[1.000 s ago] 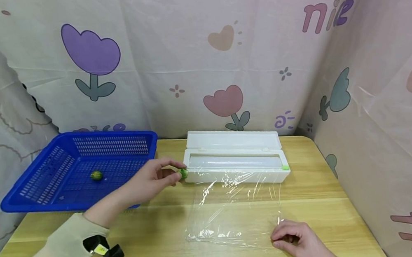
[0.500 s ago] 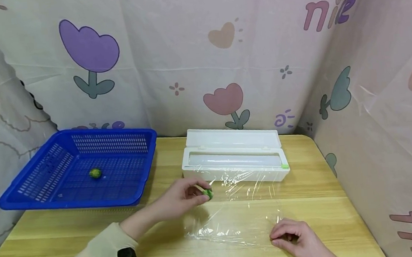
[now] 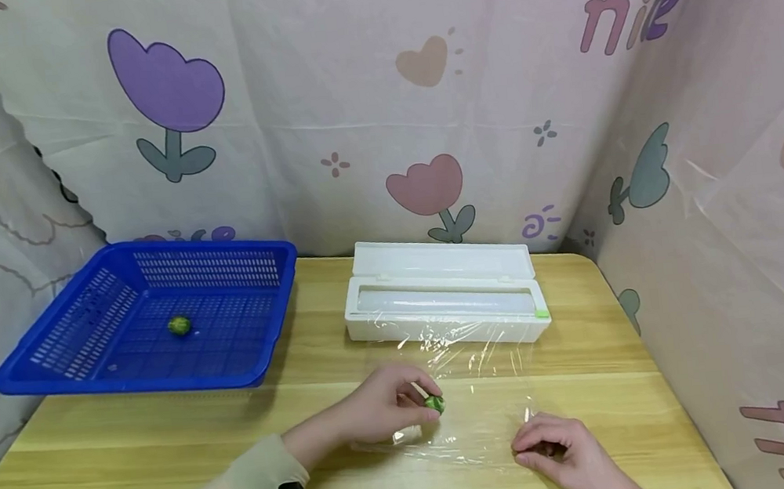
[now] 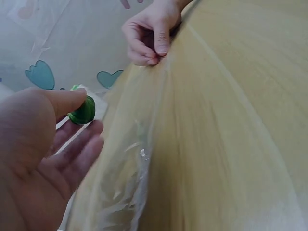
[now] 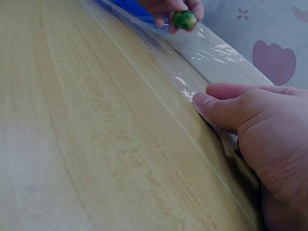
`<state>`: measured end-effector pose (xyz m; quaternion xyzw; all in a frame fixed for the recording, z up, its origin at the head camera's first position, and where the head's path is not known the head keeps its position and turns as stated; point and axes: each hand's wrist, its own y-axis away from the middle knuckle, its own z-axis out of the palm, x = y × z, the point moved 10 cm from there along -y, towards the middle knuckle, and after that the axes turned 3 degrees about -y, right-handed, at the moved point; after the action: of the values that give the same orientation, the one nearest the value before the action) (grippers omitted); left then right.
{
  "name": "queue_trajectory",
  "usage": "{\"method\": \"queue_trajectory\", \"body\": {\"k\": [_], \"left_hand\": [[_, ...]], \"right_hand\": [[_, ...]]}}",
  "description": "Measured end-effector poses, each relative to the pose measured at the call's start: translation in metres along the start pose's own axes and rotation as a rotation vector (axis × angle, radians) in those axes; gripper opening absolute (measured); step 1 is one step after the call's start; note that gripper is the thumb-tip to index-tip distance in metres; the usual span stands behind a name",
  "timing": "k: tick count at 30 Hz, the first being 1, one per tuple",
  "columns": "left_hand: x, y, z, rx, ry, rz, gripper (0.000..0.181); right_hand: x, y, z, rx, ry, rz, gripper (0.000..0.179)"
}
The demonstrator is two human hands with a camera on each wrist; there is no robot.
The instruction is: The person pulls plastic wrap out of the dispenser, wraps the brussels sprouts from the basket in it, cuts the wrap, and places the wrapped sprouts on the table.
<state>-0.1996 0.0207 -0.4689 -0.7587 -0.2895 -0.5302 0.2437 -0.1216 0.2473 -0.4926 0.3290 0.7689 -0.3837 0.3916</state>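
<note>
My left hand [image 3: 387, 402] pinches a small green Brussels sprout [image 3: 435, 405] between thumb and fingertips, over a sheet of clear plastic wrap [image 3: 471, 441]. In the left wrist view the sprout [image 4: 83, 110] shows dark green layered leaves. My right hand [image 3: 569, 452] pinches the sheet's near right corner, thumb against the film [image 5: 185, 89] in the right wrist view. The sheet runs back to a white wrap dispenser [image 3: 443, 335], its lid raised and the roll showing inside. A second sprout [image 3: 179, 325] lies in the blue basket [image 3: 129, 385].
The basket stands at the back left of the wooden table [image 3: 171, 455], the dispenser at the back middle. A green slider [image 3: 541, 313] sits at the dispenser's right end. A patterned curtain [image 3: 320, 86] hangs behind the table and along its right side.
My left hand has carried the sprout from beside the dispenser's left end toward me and rightward, over the plastic wrap. The right hand keeps its hold on the corner.
</note>
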Motion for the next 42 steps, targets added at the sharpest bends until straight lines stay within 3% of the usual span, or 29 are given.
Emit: {"method": "queue_trajectory", "body": {"k": [4, 8, 12, 19, 35, 42], "left_hand": [[-0.003, -0.005, 0.01, -0.018, -0.07, -0.008, 0.021], [-0.008, -0.009, 0.02, -0.033, -0.049, -0.034, 0.022], [-0.006, -0.011, 0.027, -0.038, -0.044, -0.021, 0.021], [0.001, -0.011, 0.031, -0.045, -0.238, 0.039, 0.016], [0.0, -0.007, 0.027, -0.048, -0.251, 0.081, 0.017], [0.0, 0.013, 0.002, -0.038, -0.368, 0.082, 0.021]], "right_hand": [[-0.001, -0.001, 0.0, 0.004, 0.001, -0.006, 0.024], [-0.001, 0.0, 0.0, 0.007, 0.003, -0.011, 0.025], [-0.001, 0.001, 0.0, 0.008, 0.006, -0.013, 0.026], [0.0, 0.0, 0.001, -0.001, -0.01, -0.017, 0.026], [-0.003, 0.001, 0.0, -0.019, -0.02, -0.031, 0.031], [-0.006, 0.003, 0.002, -0.051, 0.01, -0.093, 0.034]]}}
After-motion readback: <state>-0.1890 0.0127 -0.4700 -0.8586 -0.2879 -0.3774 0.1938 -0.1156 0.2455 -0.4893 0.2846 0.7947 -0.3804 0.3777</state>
